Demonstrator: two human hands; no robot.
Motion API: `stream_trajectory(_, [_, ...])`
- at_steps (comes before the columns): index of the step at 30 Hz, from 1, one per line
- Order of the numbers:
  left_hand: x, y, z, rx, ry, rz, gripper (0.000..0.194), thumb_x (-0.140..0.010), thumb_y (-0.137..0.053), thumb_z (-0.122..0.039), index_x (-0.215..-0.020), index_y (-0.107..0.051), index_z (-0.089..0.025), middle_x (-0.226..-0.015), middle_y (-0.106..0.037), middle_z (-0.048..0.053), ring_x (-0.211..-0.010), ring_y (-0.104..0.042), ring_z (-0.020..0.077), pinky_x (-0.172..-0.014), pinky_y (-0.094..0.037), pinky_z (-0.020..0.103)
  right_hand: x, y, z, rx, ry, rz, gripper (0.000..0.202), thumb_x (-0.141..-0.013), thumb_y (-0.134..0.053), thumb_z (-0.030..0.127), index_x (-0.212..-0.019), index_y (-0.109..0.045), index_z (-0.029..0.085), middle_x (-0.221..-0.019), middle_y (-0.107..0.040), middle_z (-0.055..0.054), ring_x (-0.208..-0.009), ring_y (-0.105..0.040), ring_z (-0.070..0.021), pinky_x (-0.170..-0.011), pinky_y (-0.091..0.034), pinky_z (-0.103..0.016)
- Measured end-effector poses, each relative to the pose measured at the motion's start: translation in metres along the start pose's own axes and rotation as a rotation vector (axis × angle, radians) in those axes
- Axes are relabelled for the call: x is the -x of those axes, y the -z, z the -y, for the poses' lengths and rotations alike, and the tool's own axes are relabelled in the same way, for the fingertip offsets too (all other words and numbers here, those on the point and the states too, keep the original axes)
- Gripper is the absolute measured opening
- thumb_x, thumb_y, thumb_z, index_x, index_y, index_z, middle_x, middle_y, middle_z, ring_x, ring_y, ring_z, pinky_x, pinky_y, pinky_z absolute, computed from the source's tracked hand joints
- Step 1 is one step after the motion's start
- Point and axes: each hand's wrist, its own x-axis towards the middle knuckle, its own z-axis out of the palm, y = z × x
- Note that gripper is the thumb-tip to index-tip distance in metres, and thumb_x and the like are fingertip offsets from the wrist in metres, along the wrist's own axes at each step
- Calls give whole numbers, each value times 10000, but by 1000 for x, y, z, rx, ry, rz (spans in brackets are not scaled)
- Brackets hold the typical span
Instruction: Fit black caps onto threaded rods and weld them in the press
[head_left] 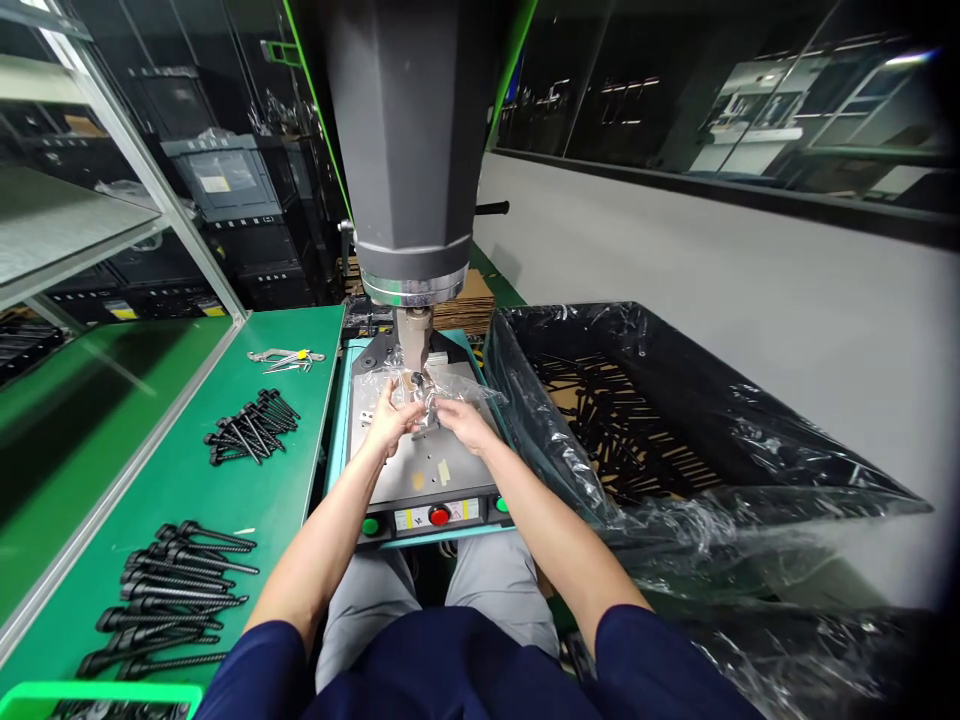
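Observation:
My left hand (pixel 393 424) is at the left side of a small metal fixture (pixel 427 418), with its thumb and index finger spread apart. From the right, my right hand (pixel 466 424) reaches to the same fixture with its fingertips close together; what they hold, if anything, is too small to make out. A small black part (pixel 417 379) shows between the hands, just below the press's ram (pixel 414 338). Clear plastic film (pixel 469 386) spreads around the fixture and partly blurs it. Beneath lies the grey metal plate (pixel 397 482) of the bench press.
The press head (pixel 405 150) hangs right above my hands. On the green table (pixel 292 500) lie black threaded rods with knobs (pixel 176 585) and pliers (pixel 285 355). A plastic-lined bin (pixel 540 430) with several black rods stands right. Red button (pixel 439 515) is in front.

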Motion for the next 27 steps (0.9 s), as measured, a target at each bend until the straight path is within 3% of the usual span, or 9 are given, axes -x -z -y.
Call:
stream_trajectory(3, [14,7,-1,-61,5,-48,1197,-719,-832,-296,-1573,1,-202,-839,-726,50,-646,-677,153,-537,-509,227,24,9,-13,-1,-83,-32,325,-664,-786,337,-953,-752,192,-1052,-742,-93,-975,-677,-231,-946,-514,-451])
stream_trajectory(7, [47,34,12,-180,-75,-166,993,-758,-789,-404,-1545,-221,-200,-965,-701,89,-849,-700,195,-633,-551,259,70,32,-31,53,-101,-66,364,-705,-738,424,-978,-737,182,-1030,-735,-115,-933,-687,-250,-857,-559,-448])
stream_trajectory(11, [93,80,59,-386,-250,-442,719,-812,-699,-427,-1433,-431,-185,-1142,-668,122,-1046,-655,225,-877,-554,369,121,68,-53,411,54,-338,384,-824,-597,490,-1012,-719,178,-1052,-706,-138,-955,-662,-279,-875,-538,-487])
stream_trajectory(14, [120,109,106,-656,-263,-573,683,-797,-681,-450,-1396,-475,-195,-1271,-608,139,-1164,-598,280,-985,-506,463,152,91,-77,747,178,-534,473,-844,-556,531,-1109,-690,163,-1183,-646,-180,-1123,-589,-339,-1007,-440,-561])
stream_trajectory(16, [129,121,132,-787,-246,-547,723,-763,-696,-478,-1389,-485,-183,-1316,-565,157,-1233,-546,318,-1034,-468,502,164,100,-95,871,163,-550,569,-843,-544,561,-1215,-640,140,-1239,-610,-208,-1195,-544,-369,-1049,-391,-586])
stream_trajectory(19, [130,128,155,-850,-265,-494,768,-764,-680,-505,-1416,-461,-165,-1332,-532,169,-1286,-495,333,-1102,-402,518,173,106,-116,888,49,-470,682,-861,-517,569,-1381,-505,128,-1304,-571,-222,-1224,-541,-371,-1025,-431,-554])
stream_trajectory(22, [128,135,162,-841,-296,-465,772,-779,-663,-520,-1440,-447,-185,-1337,-522,153,-1286,-498,322,-1117,-388,498,173,108,-125,878,12,-427,713,-861,-526,560,-1437,-438,149,-1355,-544,-208,-1256,-531,-366,-1030,-439,-529])
stream_trajectory(27, [128,146,169,-793,-321,-418,704,-797,-659,-516,-1426,-478,-255,-1371,-513,113,-1292,-503,305,-1109,-404,467,172,107,-126,875,30,-451,713,-852,-535,571,-1415,-463,139,-1353,-551,-213,-1266,-525,-368,-1047,-425,-529])
